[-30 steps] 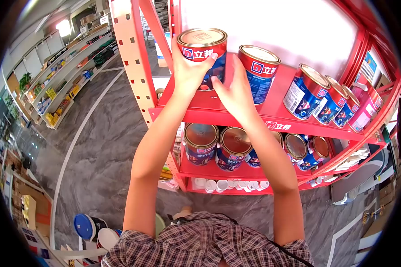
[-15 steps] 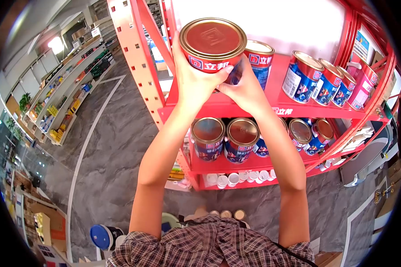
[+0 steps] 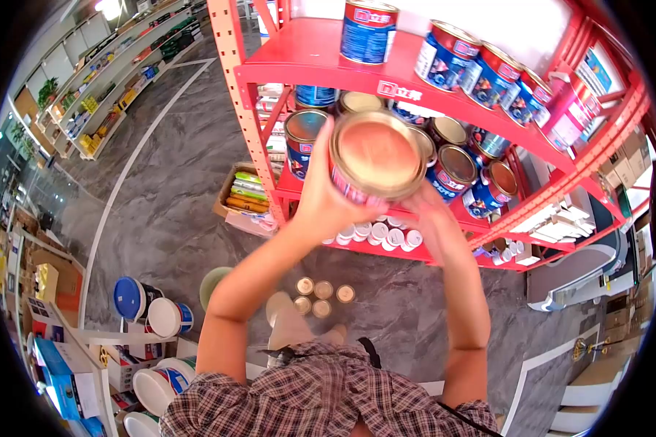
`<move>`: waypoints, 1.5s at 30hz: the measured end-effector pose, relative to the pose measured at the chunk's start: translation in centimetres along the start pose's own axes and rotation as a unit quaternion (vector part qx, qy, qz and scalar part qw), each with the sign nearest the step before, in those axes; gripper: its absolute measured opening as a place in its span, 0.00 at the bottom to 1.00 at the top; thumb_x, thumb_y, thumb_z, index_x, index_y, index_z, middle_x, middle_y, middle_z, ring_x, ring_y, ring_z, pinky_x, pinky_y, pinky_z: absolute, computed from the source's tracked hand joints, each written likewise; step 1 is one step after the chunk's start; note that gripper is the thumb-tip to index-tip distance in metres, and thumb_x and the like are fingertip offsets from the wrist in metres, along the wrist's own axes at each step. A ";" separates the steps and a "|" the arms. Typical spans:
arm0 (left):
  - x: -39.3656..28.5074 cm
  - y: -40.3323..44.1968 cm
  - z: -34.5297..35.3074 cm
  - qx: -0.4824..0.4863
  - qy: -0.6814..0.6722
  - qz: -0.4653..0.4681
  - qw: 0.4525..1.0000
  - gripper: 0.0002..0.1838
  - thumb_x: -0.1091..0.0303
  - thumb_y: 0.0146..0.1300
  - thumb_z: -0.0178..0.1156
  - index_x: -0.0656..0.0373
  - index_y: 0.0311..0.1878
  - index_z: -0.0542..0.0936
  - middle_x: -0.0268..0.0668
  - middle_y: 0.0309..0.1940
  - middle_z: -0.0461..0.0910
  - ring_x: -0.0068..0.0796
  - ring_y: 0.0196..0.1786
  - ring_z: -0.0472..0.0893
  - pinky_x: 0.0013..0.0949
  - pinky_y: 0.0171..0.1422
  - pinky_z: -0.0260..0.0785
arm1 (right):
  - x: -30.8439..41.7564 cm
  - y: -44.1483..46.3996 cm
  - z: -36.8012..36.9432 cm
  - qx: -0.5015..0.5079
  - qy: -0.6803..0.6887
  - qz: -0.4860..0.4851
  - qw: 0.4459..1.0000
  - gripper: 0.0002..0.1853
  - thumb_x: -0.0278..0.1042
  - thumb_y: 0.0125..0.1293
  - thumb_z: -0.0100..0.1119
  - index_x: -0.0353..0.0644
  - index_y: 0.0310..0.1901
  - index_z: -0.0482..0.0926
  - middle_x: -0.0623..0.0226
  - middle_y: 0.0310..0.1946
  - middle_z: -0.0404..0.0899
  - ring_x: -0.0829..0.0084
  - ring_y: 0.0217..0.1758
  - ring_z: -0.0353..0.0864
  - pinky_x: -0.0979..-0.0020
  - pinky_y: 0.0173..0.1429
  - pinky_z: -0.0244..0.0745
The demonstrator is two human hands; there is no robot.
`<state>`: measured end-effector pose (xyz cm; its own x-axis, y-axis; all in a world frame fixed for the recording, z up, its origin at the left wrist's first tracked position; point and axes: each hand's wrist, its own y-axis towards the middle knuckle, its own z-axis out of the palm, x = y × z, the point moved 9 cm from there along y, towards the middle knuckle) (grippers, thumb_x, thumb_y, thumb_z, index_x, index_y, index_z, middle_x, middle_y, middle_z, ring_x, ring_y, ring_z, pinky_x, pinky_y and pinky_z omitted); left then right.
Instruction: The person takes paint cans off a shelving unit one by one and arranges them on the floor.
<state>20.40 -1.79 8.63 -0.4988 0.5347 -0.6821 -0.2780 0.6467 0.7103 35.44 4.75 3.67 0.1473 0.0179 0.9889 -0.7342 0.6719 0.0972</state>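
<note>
A paint can [image 3: 377,156] with a reddish lid and metal rim is between my hands, in front of the red rack's middle shelf. My left hand [image 3: 328,197] grips its left side and lower front. At the can's lower right my right hand [image 3: 431,218] touches it, blurred by motion, its fingers partly hidden. Behind the held can, several blue paint cans with dark red lids stand in rows, one of them [image 3: 306,131] just left of it. On the upper shelf [image 3: 299,47], a blue can [image 3: 369,33] stands above my hands.
Small white tubs [image 3: 379,233] line the bottom shelf. Several small cans [image 3: 323,290] stand on the floor by my feet. Paint buckets [image 3: 169,317] are at lower left. A cardboard box [image 3: 233,207] with coloured tubes sits beside the rack's perforated post [image 3: 242,95].
Both hands have brought the paint can down from the upper shelf's height to in front of the middle shelf. My view has tilted down, showing more floor.
</note>
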 end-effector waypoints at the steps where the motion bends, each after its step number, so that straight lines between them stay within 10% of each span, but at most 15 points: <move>1: 1.4 -2.8 1.4 0.033 -0.037 -0.038 0.998 0.67 0.62 0.27 0.80 0.67 0.69 0.45 0.51 0.62 0.60 0.43 0.67 0.61 0.40 0.70 0.52 | -3.1 -1.9 -1.2 -0.006 0.049 0.080 0.996 0.38 0.64 0.65 0.40 0.44 0.68 0.54 0.61 0.66 0.59 0.61 0.68 0.59 0.50 0.65 0.58; 5: 4.0 -13.1 5.9 0.112 -0.068 -0.107 0.986 0.70 0.71 0.26 0.79 0.63 0.70 0.39 0.47 0.63 0.60 0.40 0.67 0.62 0.40 0.70 0.53 | -9.7 -9.9 -0.2 -0.076 0.037 0.212 0.974 0.40 0.68 0.64 0.39 0.49 0.69 0.51 0.61 0.66 0.58 0.59 0.68 0.58 0.46 0.61 0.63; 10: 6.4 -23.2 9.3 0.178 -0.092 -0.250 0.947 0.66 0.68 0.31 0.79 0.65 0.69 0.41 0.46 0.62 0.61 0.39 0.66 0.63 0.39 0.69 0.55 | -19.4 -16.0 -0.5 -0.200 0.115 0.295 0.927 0.33 0.50 0.63 0.57 0.52 0.65 0.56 0.67 0.59 0.66 0.69 0.57 0.69 0.53 0.55 0.71; 23: 14.8 -44.2 19.0 0.367 -0.201 -0.438 0.795 0.57 0.72 0.44 0.71 0.62 0.71 0.42 0.45 0.66 0.55 0.36 0.71 0.53 0.39 0.73 0.47 | -38.7 -30.1 -5.2 -0.310 0.209 0.326 0.868 0.34 0.29 0.61 0.57 0.44 0.68 0.53 0.64 0.61 0.64 0.71 0.63 0.64 0.67 0.64 0.64; 33: 23.2 -58.2 29.6 0.127 -0.230 -0.656 0.707 0.35 0.78 0.49 0.54 0.55 0.65 0.61 0.37 0.57 0.67 0.31 0.60 0.67 0.32 0.62 0.62 | -53.2 -34.4 -17.1 -0.204 -0.033 0.311 0.928 0.40 0.29 0.59 0.61 0.35 0.68 0.49 0.57 0.65 0.58 0.67 0.68 0.58 0.68 0.69 0.54; 45: 37.4 -73.5 28.9 -0.072 -0.251 -0.806 0.532 0.41 0.80 0.47 0.50 0.43 0.68 0.57 0.30 0.61 0.63 0.33 0.61 0.65 0.44 0.57 0.66 | -79.3 -32.4 -16.7 -0.108 -0.172 0.342 0.917 0.36 0.26 0.53 0.65 0.33 0.63 0.58 0.52 0.59 0.67 0.62 0.62 0.68 0.65 0.63 0.64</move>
<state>45.87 -13.58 -74.09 0.7535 -0.5502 -0.3598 -0.0901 0.4557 -0.8856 58.68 -6.08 -79.76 -0.5444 0.2799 0.7907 -0.4233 0.7222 -0.5471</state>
